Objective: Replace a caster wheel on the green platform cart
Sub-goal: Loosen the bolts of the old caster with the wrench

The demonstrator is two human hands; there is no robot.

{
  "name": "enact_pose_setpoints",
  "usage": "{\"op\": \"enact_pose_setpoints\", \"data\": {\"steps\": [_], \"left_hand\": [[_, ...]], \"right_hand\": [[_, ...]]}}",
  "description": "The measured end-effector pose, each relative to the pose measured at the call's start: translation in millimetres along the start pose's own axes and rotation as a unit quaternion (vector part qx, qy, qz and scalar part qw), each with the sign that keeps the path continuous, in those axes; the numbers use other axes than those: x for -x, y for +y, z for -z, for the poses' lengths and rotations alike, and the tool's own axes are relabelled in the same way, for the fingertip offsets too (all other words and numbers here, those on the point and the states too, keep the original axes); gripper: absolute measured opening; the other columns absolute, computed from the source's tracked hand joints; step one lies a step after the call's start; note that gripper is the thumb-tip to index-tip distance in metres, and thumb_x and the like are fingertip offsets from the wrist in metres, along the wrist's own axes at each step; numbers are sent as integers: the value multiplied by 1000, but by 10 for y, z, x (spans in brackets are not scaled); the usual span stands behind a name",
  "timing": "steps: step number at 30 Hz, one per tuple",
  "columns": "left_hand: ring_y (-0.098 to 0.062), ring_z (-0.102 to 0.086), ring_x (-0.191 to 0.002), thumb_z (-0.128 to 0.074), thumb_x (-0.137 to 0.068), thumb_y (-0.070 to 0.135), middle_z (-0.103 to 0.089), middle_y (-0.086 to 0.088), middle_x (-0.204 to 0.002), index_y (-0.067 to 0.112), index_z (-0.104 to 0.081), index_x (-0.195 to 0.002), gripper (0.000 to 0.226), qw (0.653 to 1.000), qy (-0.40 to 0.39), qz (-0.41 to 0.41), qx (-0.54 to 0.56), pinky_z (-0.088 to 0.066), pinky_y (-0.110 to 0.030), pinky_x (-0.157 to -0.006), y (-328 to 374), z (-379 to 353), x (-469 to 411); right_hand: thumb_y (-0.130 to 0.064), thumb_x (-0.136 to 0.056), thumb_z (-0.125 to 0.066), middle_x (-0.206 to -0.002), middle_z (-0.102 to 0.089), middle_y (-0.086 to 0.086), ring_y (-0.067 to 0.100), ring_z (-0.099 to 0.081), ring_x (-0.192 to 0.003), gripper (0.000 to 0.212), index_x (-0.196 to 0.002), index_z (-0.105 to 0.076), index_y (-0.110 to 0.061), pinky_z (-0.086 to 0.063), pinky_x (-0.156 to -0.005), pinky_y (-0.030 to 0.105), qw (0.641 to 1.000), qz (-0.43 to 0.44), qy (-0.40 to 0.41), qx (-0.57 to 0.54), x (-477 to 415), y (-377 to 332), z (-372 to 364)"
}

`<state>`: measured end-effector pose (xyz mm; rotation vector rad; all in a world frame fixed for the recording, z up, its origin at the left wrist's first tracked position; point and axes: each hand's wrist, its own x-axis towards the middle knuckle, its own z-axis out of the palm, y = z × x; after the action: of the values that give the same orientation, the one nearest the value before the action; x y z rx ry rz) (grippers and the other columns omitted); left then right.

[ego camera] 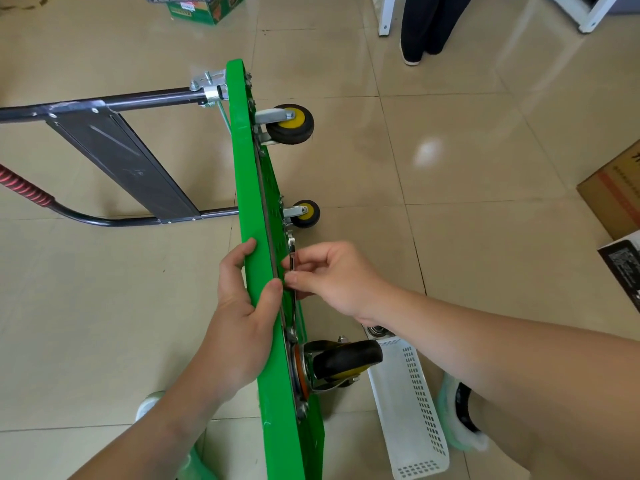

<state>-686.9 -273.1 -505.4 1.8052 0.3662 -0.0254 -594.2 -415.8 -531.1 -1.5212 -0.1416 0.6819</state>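
The deck point(247, 188) is bright green. The far wheel point(291, 123), middle wheel point(306, 213) and near wheel point(346, 362) have black tyres and yellow hubs. The handle frame point(145, 99) is black; its grip point(24, 187), at left, spirals red and black. The basket point(412, 410), near right, is white with rows of holes.

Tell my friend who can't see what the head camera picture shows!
A person's left hand grips the top edge of a green platform cart stood on its side, while the right hand pinches a thin metal part on its underside. Three caster wheels stick out to the right.
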Motion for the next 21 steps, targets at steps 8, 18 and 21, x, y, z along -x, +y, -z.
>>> {"op": "enact_pose_setpoints", "data": {"steps": [8,18,21], "left_hand": [[-26,-73,-93,-51,-105,29,-63,5,-131,75,-29,-120,53,1000,0,-8,-9,-60,-50,-86,-25,18,-7],[-20,-71,-95,-52,-104,29,-56,3,-138,78,-26,-119,58,1000,-14,-28,-6,-57,-33,-77,-83,52,-33],[-18,-70,-99,-52,-104,28,-54,4,-140,78,-25,-119,59,999,-16,-30,-5,-56,-30,-80,-91,62,-37]], "right_hand": [[-3,-88,-72,-92,-75,11,23,-72,-85,11,-98,-74,-9,-62,-83,42,997,-41,56,-20,-314,-54,89],[-7,-88,-74,-108,-71,25,33,-74,-90,37,-120,-64,7,-62,-81,43,982,-187,9,-40,-614,208,42],[-8,-87,-74,-110,-71,27,35,-73,-94,42,-123,-60,9,-61,-85,45,976,-212,-5,-49,-643,257,10]]}}
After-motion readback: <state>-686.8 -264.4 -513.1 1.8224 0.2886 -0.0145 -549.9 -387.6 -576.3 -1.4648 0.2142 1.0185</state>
